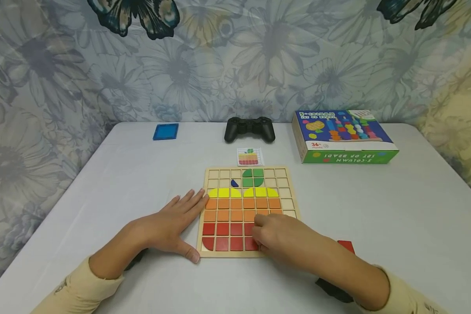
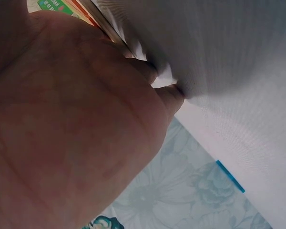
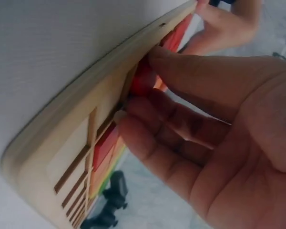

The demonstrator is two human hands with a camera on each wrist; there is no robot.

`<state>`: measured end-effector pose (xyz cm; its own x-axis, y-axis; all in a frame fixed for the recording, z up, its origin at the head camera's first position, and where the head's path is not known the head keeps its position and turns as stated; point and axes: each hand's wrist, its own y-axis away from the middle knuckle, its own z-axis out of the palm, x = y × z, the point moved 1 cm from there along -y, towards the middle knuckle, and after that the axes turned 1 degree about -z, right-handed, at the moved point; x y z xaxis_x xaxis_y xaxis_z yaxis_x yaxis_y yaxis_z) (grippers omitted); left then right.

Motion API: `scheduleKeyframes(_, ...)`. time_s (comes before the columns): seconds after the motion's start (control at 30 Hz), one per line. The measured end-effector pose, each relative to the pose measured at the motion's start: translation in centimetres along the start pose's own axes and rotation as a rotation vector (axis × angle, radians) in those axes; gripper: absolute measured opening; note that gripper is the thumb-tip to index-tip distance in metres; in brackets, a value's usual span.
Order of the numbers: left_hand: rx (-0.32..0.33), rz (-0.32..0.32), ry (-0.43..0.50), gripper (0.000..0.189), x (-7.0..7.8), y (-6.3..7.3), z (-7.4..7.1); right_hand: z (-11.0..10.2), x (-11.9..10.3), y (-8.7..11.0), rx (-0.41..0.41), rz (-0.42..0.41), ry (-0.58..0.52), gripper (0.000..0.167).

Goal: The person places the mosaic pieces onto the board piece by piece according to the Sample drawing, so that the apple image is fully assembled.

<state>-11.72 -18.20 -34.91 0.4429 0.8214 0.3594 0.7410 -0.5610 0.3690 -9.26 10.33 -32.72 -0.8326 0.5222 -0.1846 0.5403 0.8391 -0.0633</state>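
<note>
A wooden grid board (image 1: 292,192) lies on the table, its cells filled with green, yellow, orange and red tiles. My left hand (image 1: 172,226) rests with spread fingers along the board's left edge, thumb near the lower corner. At the lower rows my right hand (image 1: 280,235) pinches a red tile (image 3: 144,78) between thumb and fingers, right at a cell of the bottom row. The head view hides that tile behind the hand. One small dark blue tile (image 1: 234,183) sits left of the green tiles (image 1: 253,178).
A pattern card (image 1: 250,156) lies just behind the board, with a black game controller (image 1: 249,129) beyond it. A blue square tray (image 1: 165,131) is at back left, a toy box (image 1: 345,137) at back right. Something red (image 1: 346,246) shows behind my right forearm.
</note>
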Motion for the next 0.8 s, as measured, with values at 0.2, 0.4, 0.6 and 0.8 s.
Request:
scheduleKeyframes(0.2, 0.003, 0.0, -0.005, 0.136, 0.0, -0.1, 0.1, 0.0, -0.4, 0.3, 0.024, 0.037, 0.017, 0.019)
scheduleKeyframes(0.4, -0.001, -0.009, -0.001, 0.136, 0.0, 0.0, 0.2, 0.2, -0.4, 0.7, 0.014, 0.022, 0.039, 0.017)
scheduleKeyframes(0.6, 0.002, 0.006, -0.008, 0.136, -0.1, 0.0, 0.1, -1.5, 0.8, 2.3, -0.078, 0.116, -0.123, 0.019)
scheduleKeyframes(0.8, 0.001, 0.007, -0.014, 0.137, -0.1, -0.1, 0.0, -3.1, 4.5, 6.1, -0.236, 0.428, -0.064, 0.018)
